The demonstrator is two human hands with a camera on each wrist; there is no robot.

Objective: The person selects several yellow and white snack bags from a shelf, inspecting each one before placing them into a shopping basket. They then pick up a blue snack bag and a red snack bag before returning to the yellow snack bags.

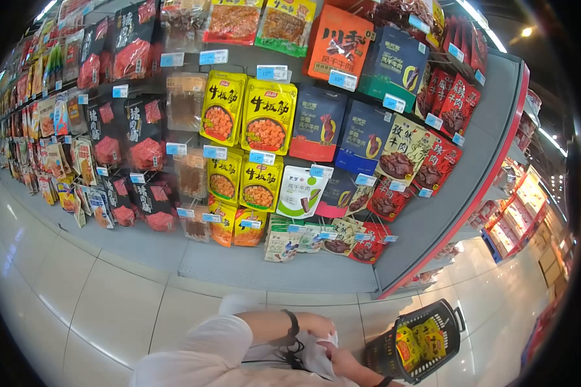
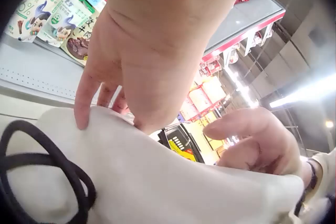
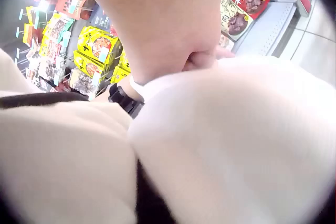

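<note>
My left hand (image 1: 313,324) rests on the white trouser fabric (image 2: 142,166) over a bent leg. In the left wrist view, the fingers of that hand (image 2: 152,56) reach down onto the cloth. Close by, my right hand (image 1: 342,360) lies on the same white cloth, its fingers loosely bent in the left wrist view. From the right wrist the right hand (image 3: 168,29) fills the top, its fingertips mostly hidden behind the cloth. Neither hand shows any goods in it. To the right stands a black shopping basket (image 1: 459,316) holding yellow snack bags (image 1: 430,340).
A shelf wall ahead carries hanging snack packets, among them yellow pouches (image 1: 269,116), black bags (image 1: 146,132) and red pouches (image 1: 438,158). Its grey base ledge (image 1: 277,274) runs above the tiled floor (image 1: 119,293). A red-edged end panel (image 1: 458,219) closes the shelf at the right.
</note>
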